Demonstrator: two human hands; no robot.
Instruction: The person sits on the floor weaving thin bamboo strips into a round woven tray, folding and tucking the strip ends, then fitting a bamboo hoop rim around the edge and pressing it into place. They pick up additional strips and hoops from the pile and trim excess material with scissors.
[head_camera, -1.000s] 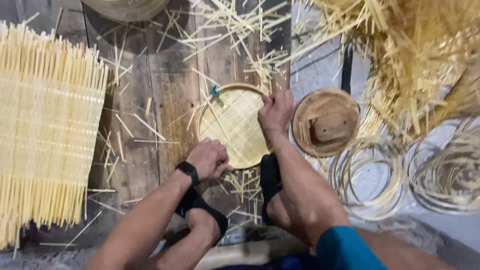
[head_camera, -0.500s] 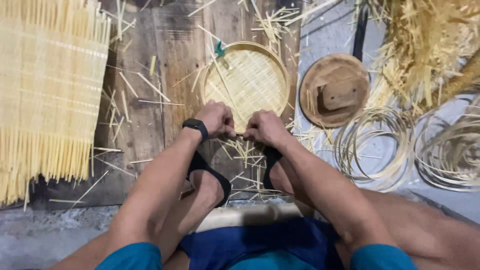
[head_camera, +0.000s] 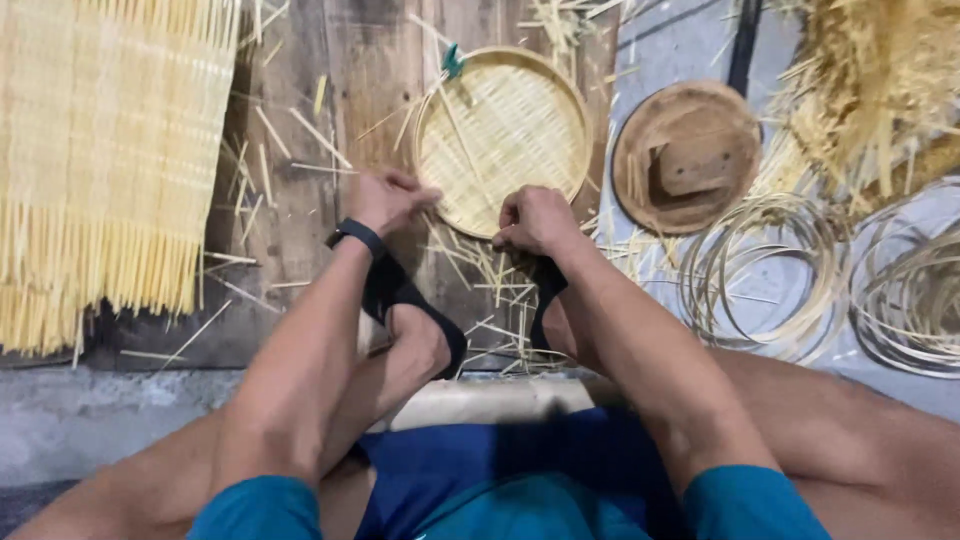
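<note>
A round woven bamboo tray (head_camera: 505, 130) lies flat on the dark wooden boards in front of me, with a small green clip (head_camera: 452, 60) on its far left rim. My left hand (head_camera: 388, 200), with a black band at the wrist, pinches the tray's near left rim. At the near edge of the rim my right hand (head_camera: 535, 220) is closed on it too. My feet in black sandals (head_camera: 415, 305) rest just below the tray, among loose bamboo slivers.
A large woven bamboo mat (head_camera: 105, 150) with loose strip ends lies at the left. A round wooden mould (head_camera: 687, 155) sits right of the tray. Coiled bamboo hoops (head_camera: 765, 270) and a heap of bamboo strips (head_camera: 880, 90) fill the right side.
My right hand came back from the tray's far right rim to its near edge, beside my left hand. The view shifted so the tray sits further from me.
</note>
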